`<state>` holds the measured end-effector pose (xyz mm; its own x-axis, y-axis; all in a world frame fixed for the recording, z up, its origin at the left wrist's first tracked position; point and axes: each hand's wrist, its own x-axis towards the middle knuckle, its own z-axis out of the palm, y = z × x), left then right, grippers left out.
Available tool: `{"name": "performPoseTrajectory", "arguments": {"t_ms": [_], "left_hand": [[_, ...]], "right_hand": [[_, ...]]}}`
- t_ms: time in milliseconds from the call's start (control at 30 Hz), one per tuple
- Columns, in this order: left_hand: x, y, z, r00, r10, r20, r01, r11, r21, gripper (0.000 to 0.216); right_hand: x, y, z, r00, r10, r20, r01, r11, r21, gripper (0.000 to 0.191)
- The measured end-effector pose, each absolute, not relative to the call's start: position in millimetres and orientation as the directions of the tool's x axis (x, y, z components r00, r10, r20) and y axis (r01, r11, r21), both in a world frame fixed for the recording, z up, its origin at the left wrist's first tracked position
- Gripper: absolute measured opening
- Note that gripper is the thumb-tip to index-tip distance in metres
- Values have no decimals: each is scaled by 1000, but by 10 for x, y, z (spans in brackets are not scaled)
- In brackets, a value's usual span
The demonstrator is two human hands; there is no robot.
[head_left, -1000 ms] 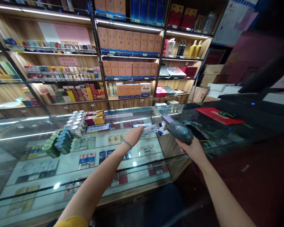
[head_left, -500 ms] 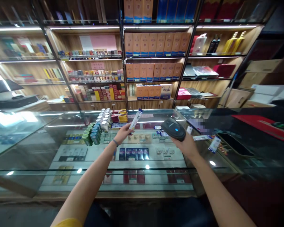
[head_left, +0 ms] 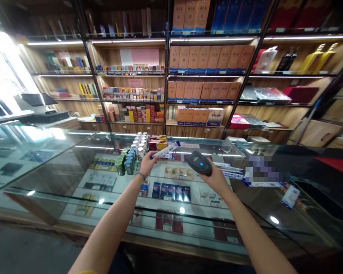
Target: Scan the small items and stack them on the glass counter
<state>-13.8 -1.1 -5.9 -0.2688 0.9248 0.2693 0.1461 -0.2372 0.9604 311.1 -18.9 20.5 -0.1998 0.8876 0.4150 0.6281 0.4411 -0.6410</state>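
Note:
Over the glass counter [head_left: 185, 243], my left hand [head_left: 148, 163] is closed on one end of a slim white and blue packet [head_left: 168, 149], which points up to the right. My right hand [head_left: 215, 177] is wrapped round the handle of a black barcode scanner [head_left: 199, 163]; a blue light shows on its top. The scanner's head is turned toward the packet, with a gap between them. Right of the scanner lie several similar slim packets [head_left: 231, 171] on the counter. Small white-topped containers [head_left: 140, 144] and green cans [head_left: 120, 165] stand just beyond my left hand.
Red and yellow packs [head_left: 157, 142] are stacked behind the containers. A single packet [head_left: 290, 196] lies at the right, near a dark tray [head_left: 317, 198]. Cigarette packs [head_left: 171, 191] show beneath the glass. Shelves with orange boxes [head_left: 204, 59] line the back wall; a dark machine [head_left: 41, 108] stands far left.
The view has swung left. The packet in my left hand has tilted from steep to flatter, and the scanner has come closer to it. Both hands keep their hold.

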Motion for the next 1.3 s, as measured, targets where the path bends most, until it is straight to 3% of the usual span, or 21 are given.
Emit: {"name": "performPoseTrajectory", "arguments": {"t_ms": [267, 600, 733, 867, 967, 1133, 1300], "left_hand": [[-179, 21, -90, -276, 921, 273, 154, -238, 959, 37], [-183, 25, -98, -274, 935, 226, 80, -212, 974, 43], [-224, 14, -83, -302, 896, 325, 253, -254, 934, 35], [-259, 9, -38, -190, 851, 490, 634, -274, 723, 11], [-276, 34, -13, -48, 856, 515, 783, -288, 551, 5], [-349, 86, 12, 181, 901, 394, 909, -306, 284, 17], [-383, 115, 50, 231, 930, 285, 965, -256, 53, 28]], "right_hand": [[3046, -324, 260, -279, 891, 358, 717, 441, -539, 53], [3094, -349, 234, -253, 878, 407, 667, 463, -584, 50], [3136, -332, 214, -213, 887, 409, 642, 443, -625, 46], [3166, -322, 215, -183, 885, 429, 612, 444, -655, 46], [3173, -317, 212, -170, 876, 451, 598, 455, -659, 44], [3177, -323, 208, -148, 867, 475, 613, 457, -644, 44], [3195, -325, 209, -150, 864, 481, 607, 464, -645, 44]]}}
